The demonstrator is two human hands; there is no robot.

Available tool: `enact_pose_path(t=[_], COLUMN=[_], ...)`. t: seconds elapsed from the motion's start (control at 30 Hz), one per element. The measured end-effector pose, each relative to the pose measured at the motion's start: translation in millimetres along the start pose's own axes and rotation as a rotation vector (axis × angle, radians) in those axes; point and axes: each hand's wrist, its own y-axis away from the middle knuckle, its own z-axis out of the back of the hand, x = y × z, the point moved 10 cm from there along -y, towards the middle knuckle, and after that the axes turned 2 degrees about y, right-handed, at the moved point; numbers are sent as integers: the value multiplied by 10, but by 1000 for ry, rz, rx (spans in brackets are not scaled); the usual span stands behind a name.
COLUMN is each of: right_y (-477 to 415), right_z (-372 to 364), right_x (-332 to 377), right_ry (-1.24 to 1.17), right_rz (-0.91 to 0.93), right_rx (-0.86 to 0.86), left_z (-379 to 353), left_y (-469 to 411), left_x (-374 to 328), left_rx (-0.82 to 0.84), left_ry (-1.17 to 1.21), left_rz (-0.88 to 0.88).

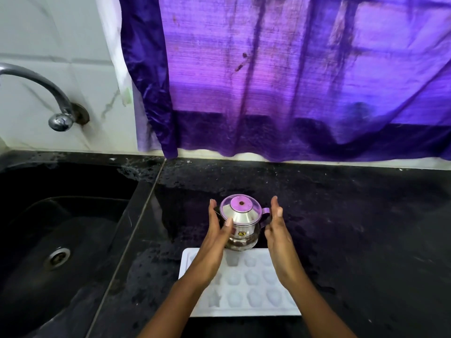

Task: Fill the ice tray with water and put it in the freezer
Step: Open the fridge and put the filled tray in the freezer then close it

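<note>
1. White ice tray [244, 292] flat on the black desk [353, 215], moulds up, beneath both wrists.
2. Small steel teapot [240, 224] with purple lid, upright just beyond the tray's far edge.
3. Left hand [216, 236] released, fingers straight, alongside the teapot's left, thumb in front of its body.
4. Right hand [277, 231] released, fingers straight, just beside the handle; contact impossible to tell.
5. Sink [73, 276] and tap [46, 86] off left.

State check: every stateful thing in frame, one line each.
Pot: upright on counter, lid on.
Ice tray: flat on counter, in front of pot; fill unclear.
Tap: no water running.
Left hand: open, against pot's side.
Right hand: open, by pot's handle; contact unclear.
Curtain: hanging, drawn.
</note>
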Motion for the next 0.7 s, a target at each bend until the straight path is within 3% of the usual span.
enact_pose_path(t=[0.23,0.37,0.57,0.7], right_y=[-338,-506,-691,-778], right_z=[1,14,33,38], right_x=[-137,-253,-334,-344], right_ry=[-17,-35,2,128], right_rz=[-13,-37,-28,30], right_rx=[8,9,18,19], left_z=[375,319,287,241], left_y=[-684,-843,-970,-984], left_x=[239,373,221,213], left_rx=[-405,-255,-303,-225], left_ry=[102,86,117,25], left_rz=[-38,-73,-116,-103])
